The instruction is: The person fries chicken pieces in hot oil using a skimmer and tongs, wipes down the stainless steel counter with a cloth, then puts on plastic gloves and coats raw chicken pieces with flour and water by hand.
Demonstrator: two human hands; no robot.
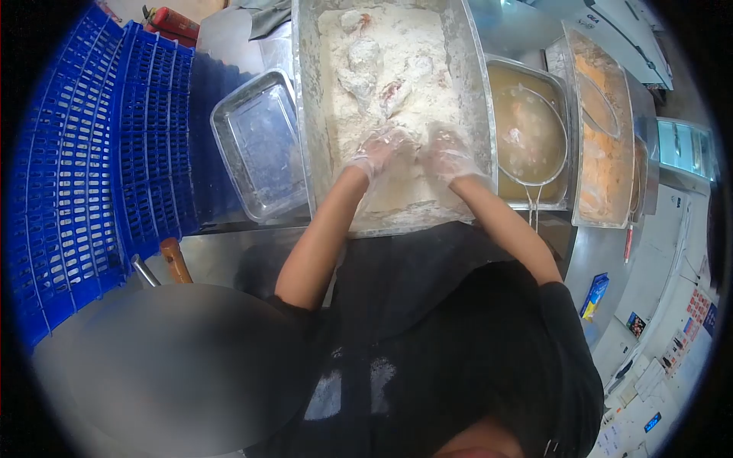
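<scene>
A deep metal tray (490, 130) holds a thick bed of white flour (416, 164). Both my hands wear clear plastic gloves and are down in this flour, side by side near the tray's front. My left hand (384, 149) has its fingers stretched forward, dusted with flour. My right hand (449, 153) is slightly blurred, its fingers loosely extended and partly covered. I see no piece gripped in either. Just beyond them lie flour-coated chicken pieces: a large piece (359, 72), a piece with reddish meat showing (393, 95), and another at the far end (353, 21).
To the left are a shallow metal pan (259, 145) and blue plastic crates (153, 122). On the right, a wire basket (532, 183) sits in a tub of cloudy liquid (508, 99), beside a tray of orange-tinted breading (603, 145). A blurred round object (183, 366) fills the lower left.
</scene>
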